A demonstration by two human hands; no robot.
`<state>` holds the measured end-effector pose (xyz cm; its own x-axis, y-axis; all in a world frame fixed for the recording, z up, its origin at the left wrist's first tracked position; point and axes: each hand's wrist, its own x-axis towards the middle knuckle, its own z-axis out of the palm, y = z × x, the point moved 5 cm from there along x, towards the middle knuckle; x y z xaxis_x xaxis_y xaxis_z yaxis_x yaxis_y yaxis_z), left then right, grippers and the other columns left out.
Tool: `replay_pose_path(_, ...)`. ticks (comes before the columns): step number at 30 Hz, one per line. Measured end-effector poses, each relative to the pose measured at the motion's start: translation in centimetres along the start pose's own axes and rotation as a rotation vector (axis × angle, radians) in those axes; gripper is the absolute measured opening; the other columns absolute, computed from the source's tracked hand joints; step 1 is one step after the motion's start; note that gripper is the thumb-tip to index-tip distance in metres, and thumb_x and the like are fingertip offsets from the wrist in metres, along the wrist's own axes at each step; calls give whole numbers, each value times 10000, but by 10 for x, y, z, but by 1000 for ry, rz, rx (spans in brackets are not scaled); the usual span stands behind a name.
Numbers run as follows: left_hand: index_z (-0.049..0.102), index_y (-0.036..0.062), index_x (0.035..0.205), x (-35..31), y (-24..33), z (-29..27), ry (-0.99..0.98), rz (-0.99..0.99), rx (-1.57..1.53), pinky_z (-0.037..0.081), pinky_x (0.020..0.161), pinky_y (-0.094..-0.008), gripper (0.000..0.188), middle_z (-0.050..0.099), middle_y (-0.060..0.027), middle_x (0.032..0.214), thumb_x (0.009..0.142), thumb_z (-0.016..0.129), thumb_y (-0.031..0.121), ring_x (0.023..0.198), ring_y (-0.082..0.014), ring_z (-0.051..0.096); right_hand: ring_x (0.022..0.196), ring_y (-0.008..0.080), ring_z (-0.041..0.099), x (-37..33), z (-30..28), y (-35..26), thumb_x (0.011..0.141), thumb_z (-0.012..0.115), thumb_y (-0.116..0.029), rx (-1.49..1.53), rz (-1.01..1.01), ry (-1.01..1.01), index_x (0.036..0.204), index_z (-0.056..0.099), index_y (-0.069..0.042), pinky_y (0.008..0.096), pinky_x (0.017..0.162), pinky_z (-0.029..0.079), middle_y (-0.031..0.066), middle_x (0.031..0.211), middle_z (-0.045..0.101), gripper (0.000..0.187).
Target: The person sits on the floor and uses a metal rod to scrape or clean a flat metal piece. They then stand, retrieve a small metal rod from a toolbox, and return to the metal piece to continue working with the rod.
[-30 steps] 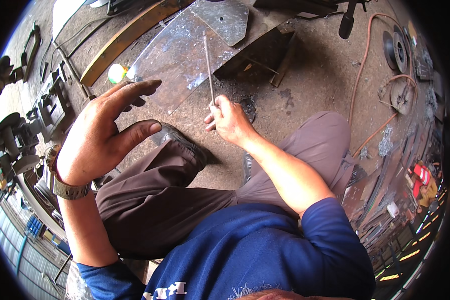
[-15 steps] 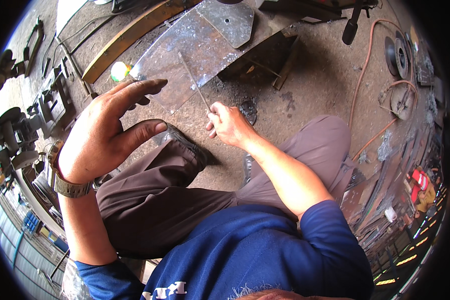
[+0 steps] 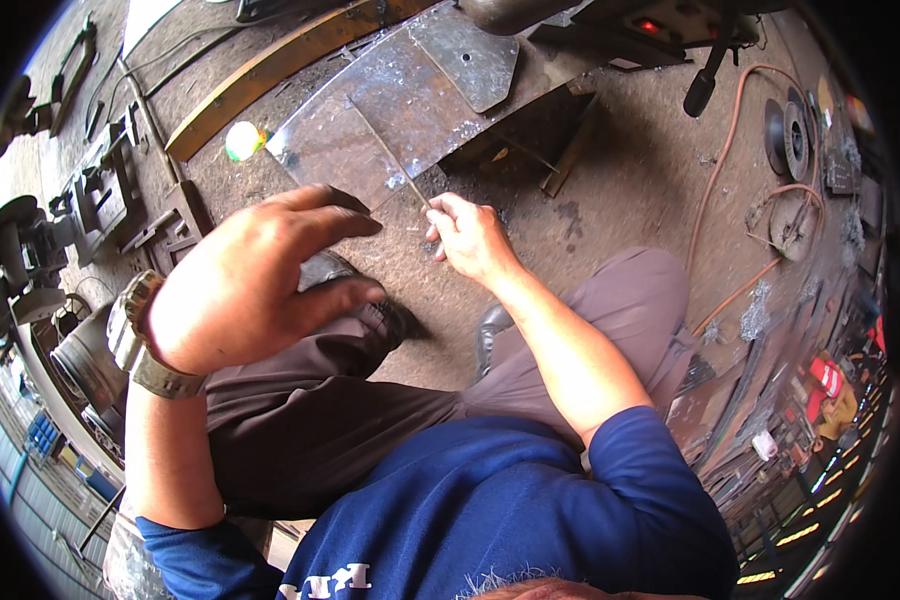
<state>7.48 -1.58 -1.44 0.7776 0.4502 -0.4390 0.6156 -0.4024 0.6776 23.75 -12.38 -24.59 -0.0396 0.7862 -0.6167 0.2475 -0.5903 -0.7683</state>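
My right hand [image 3: 468, 238] pinches one end of a thin grey metal rod [image 3: 385, 148]. The rod slants up and to the left over a stained steel plate [image 3: 320, 130]; whether its far tip touches the plate I cannot tell. Raised nearer the camera, my left hand [image 3: 255, 275] is open, its fingers stretched to the right and the thumb apart below them. Nothing is in it, and a watch [image 3: 135, 345] circles its wrist. A smaller cut plate [image 3: 465, 60] with a hole lies on the far part of the large one.
A rusty steel beam [image 3: 270, 75] lies beyond the plate. Dark equipment with a red light [image 3: 650, 27] and a black handle [image 3: 702, 92] hangs at the top. An orange hose [image 3: 715, 190] and a spool [image 3: 795, 140] are at right. Metal clamps [image 3: 100, 195] stand at left.
My left hand has moved right and a little down, closer to the right hand. The rod stays in my right hand. More of the dark equipment at the top shows, with its red light.
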Motion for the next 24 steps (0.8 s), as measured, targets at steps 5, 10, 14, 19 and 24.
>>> replay_pose_path(5,677,32,1243,2,26,23,-91,46,18,552,931,-446,477,678,-174,1132,855,799,281,1084,-380,664,761,219,756,8,-6,6,1049,584,-232,-69,-37,82,1138,687,-36,361,689,578,109,818,752,238)
replay_pose_path(10,633,50,1329,-2,43,38,-175,140,46,525,1005,-445,564,664,-164,1210,866,781,335,1155,-365,645,648,123,644,15,-12,16,1056,584,-197,-15,-35,187,1163,692,-25,296,600,518,59,783,711,230)
replay_pose_path(14,619,38,1342,-2,40,36,-165,141,56,515,1022,-449,581,658,-171,1230,866,775,334,1167,-363,641,581,57,559,22,-18,25,1063,581,-161,82,-109,285,1166,691,-15,240,534,474,3,762,651,210)
replay_pose_path(19,614,21,1339,-5,37,31,-136,142,60,507,1034,-448,582,652,-182,1234,864,773,317,1167,-364,637,754,111,631,29,-21,32,974,695,-116,174,-145,357,1255,666,-16,287,679,526,53,879,695,300)
replay_pose_path(24,622,20,1332,-5,37,32,-123,164,47,511,1027,-448,568,654,-188,1222,867,770,312,1151,-373,639,817,115,623,35,-18,40,956,699,-74,220,-120,300,1388,553,5,274,724,539,68,1015,668,463)
